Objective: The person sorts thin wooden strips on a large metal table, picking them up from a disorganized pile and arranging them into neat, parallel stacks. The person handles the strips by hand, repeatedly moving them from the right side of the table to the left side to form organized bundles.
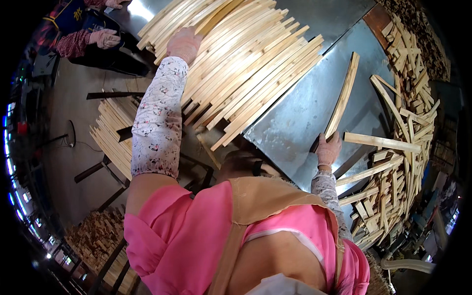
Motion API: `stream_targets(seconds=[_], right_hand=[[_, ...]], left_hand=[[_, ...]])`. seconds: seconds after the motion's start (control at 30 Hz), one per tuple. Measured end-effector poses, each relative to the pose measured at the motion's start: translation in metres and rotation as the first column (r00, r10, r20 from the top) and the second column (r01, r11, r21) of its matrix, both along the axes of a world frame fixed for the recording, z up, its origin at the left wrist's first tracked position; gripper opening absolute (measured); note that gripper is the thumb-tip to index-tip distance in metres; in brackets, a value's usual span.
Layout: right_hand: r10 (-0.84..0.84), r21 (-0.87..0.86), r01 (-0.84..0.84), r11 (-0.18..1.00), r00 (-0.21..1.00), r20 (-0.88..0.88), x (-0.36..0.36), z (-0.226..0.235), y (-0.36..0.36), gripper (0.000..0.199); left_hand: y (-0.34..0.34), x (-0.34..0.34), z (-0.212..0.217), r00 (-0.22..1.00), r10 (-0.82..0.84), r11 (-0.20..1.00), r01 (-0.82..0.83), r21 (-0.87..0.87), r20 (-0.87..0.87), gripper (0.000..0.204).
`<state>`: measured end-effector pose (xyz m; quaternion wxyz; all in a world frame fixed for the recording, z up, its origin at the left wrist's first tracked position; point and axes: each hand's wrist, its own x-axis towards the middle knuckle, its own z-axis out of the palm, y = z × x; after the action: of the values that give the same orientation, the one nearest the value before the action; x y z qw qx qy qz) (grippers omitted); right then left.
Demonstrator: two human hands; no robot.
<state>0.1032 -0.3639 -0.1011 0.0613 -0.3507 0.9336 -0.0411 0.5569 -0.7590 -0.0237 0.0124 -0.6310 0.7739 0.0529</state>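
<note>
My left hand (184,45), in a pink glove, reaches over a wide row of pale wooden strips (246,64) laid side by side. It is closed at the near end of a darker, yellowish wooden strip (219,17) that lies across the others; its fingertips are partly hidden. Low on the right, my gloved right hand (328,149) grips the near end of a single wooden strip (345,93), which points away from me over the metal tabletop (295,132). Patterned sleeves cover both my forearms.
A jumbled heap of short wooden pieces (393,182) lines the table's right side. Another person's gloved hand (104,38) shows at the upper left. Below the left table edge are stacked strips (110,132) on a dark frame and a pile of wood (98,236).
</note>
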Motion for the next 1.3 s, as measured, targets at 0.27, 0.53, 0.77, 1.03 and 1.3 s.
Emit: stream_targets(seconds=[0.27,0.53,0.77,1.03,1.3], right_hand=[[-0.04,0.031,0.037,0.999,0.994,0.103,-0.005,0.005,-0.001,0.079],[-0.029,0.043,0.026,0.999,0.998,0.061,-0.014,-0.004,0.004,0.081],[-0.028,0.014,0.027,1.0,0.998,0.058,-0.013,-0.007,0.008,0.082],[-0.042,-0.01,0.044,0.999,0.994,0.103,-0.008,-0.004,0.006,0.079],[0.077,0.032,-0.08,0.996,0.994,0.078,-0.012,0.007,0.0,0.076]], left_hand=[[0.069,-0.011,-0.022,0.997,0.021,0.998,-0.016,0.069,-0.072,0.046],[0.07,-0.027,-0.014,0.994,0.059,0.996,-0.053,0.071,-0.087,0.042],[0.095,-0.035,-0.002,0.98,0.094,0.98,-0.059,0.19,-0.177,0.053],[0.127,-0.063,-0.024,0.993,-0.055,0.974,0.076,0.215,-0.107,0.033],[0.181,-0.013,0.006,0.969,0.048,0.998,-0.034,0.059,-0.241,0.035]])
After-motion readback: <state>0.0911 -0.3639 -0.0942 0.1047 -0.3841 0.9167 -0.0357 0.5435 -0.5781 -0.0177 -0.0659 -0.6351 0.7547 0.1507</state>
